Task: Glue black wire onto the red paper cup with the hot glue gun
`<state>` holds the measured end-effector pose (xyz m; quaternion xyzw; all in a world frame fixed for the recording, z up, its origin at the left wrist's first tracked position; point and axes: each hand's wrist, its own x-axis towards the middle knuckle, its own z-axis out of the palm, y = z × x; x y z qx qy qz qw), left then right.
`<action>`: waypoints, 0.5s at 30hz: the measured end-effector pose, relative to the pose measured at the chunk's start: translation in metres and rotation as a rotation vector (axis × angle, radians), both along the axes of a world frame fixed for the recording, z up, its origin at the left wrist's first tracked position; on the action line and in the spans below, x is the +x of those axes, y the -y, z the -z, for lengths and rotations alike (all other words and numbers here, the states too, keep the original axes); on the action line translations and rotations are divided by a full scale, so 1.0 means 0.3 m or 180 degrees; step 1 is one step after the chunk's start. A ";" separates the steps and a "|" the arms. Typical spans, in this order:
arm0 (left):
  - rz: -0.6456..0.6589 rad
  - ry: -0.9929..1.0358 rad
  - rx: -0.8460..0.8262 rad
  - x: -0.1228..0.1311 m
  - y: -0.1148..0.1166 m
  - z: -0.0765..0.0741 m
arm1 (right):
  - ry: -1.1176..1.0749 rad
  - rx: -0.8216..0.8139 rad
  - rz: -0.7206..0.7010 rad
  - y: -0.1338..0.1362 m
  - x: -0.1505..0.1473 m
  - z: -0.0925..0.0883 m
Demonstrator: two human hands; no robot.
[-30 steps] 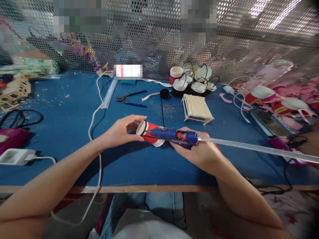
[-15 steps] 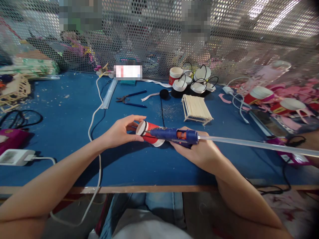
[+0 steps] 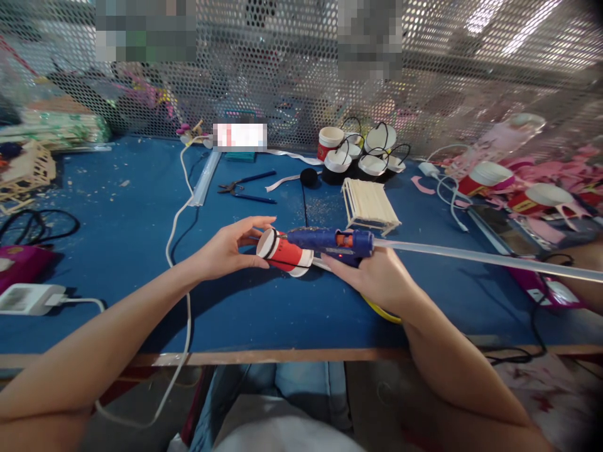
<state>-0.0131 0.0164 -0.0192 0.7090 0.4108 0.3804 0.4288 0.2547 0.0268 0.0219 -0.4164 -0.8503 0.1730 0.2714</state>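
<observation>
My left hand (image 3: 235,248) grips a red and white paper cup (image 3: 287,254) by its end, thumb in front and fingers behind. The cup lies tilted on its side above the blue table, with black cord around its rim end. In my right hand (image 3: 377,276) is a blue hot glue gun (image 3: 330,242), its nozzle close to the cup's corded end; I cannot tell if it touches. A long clear glue stick (image 3: 471,254) sticks out of the gun's back to the right. A red light glows on the gun. Black cord runs from the cup towards a black ball of cord (image 3: 309,177).
Behind lie blue-handled pliers (image 3: 247,188), a small wooden stick rack (image 3: 370,204) and several cups with black cord loops (image 3: 336,161). A white cable (image 3: 176,220) crosses the table at left. At right are a phone (image 3: 497,232), red cups (image 3: 485,179) and another person's arm (image 3: 584,260).
The glue gun has lifted slightly off the cup's side and moved up towards its upper edge, showing more of the red cup. My left hand stays nearly still.
</observation>
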 end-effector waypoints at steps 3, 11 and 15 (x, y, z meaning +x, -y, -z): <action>0.0002 0.0020 -0.0030 -0.001 -0.001 0.001 | -0.0051 -0.0112 0.0031 -0.002 -0.001 0.003; 0.0050 0.0070 0.0006 -0.002 -0.002 -0.003 | -0.0509 -0.0397 0.0225 -0.004 -0.015 -0.008; 0.0026 0.0181 -0.0026 0.002 -0.003 -0.004 | -0.0604 -0.0909 0.0257 -0.015 -0.014 -0.030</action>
